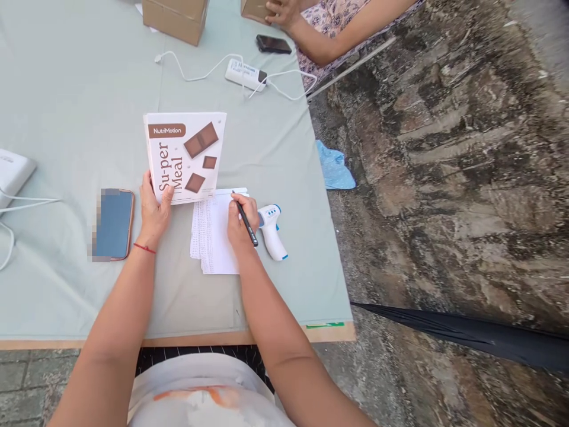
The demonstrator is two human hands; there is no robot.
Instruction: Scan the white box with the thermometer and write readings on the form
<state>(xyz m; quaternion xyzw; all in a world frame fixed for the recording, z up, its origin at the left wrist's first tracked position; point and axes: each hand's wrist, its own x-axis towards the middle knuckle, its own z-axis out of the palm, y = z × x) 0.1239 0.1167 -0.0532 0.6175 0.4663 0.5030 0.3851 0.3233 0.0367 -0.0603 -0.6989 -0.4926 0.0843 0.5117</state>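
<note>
My left hand [155, 207] grips the lower left corner of a white box [186, 157] printed "NutriMotion Su-per Meal" with brown chocolate squares. The thumb lies on the front face, and the box is held tilted up above the table. A black pen [245, 220] is pinched in my right hand [242, 216], which is over a stack of white papers [220, 237]. Rows of small print or writing run along the left edges of the sheets. The box covers part of the stack's top. Just right of my right hand lies a white and blue infrared thermometer [272, 231].
A phone [114, 225] lies left of my left hand. Farther back are a white power bank [245, 75] with cables, a black device [273, 44] and a cardboard box [175, 18]. Another person's hand [284, 12] touches a second carton [255, 9]. The table's right edge borders rocky ground.
</note>
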